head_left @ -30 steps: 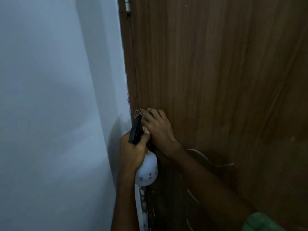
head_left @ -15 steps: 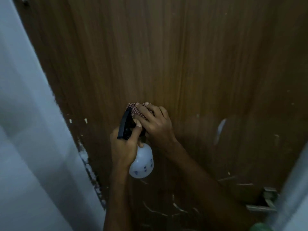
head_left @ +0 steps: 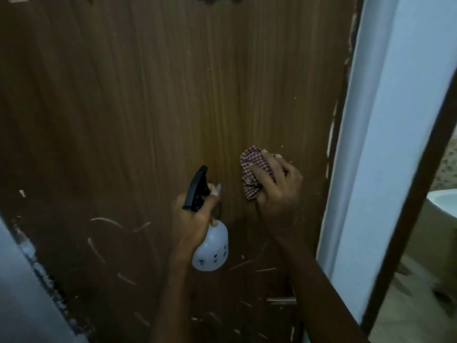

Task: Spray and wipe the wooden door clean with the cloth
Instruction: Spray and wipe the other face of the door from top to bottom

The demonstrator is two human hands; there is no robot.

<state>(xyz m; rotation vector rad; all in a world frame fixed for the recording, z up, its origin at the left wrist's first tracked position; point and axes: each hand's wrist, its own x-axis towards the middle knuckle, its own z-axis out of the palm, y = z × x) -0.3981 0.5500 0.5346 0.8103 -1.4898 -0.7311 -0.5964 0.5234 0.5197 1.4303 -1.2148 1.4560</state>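
A brown wooden door [head_left: 148, 95] fills most of the view, with pale scratches and flecks across its lower part. My right hand [head_left: 277, 191] presses a red-and-white checked cloth [head_left: 252, 174] flat against the door, near its right edge. My left hand [head_left: 195, 219] grips the neck of a white spray bottle [head_left: 211, 251] with a black trigger head [head_left: 196, 189], held just left of the cloth and close to the door. The thumb rests by the nozzle.
A white door frame [head_left: 366, 144] runs down the right side. Past it a dark strip [head_left: 415, 194], a white basin edge [head_left: 442, 201] and a tiled floor [head_left: 420, 305] show. A metal latch [head_left: 282, 300] sits low on the door. White wall [head_left: 22, 293] lies at the lower left.
The view has swung right, from the hinge side toward the latch side. My right hand with the cloth has slid right across the door, away from the bottle. The left hand still holds the bottle.
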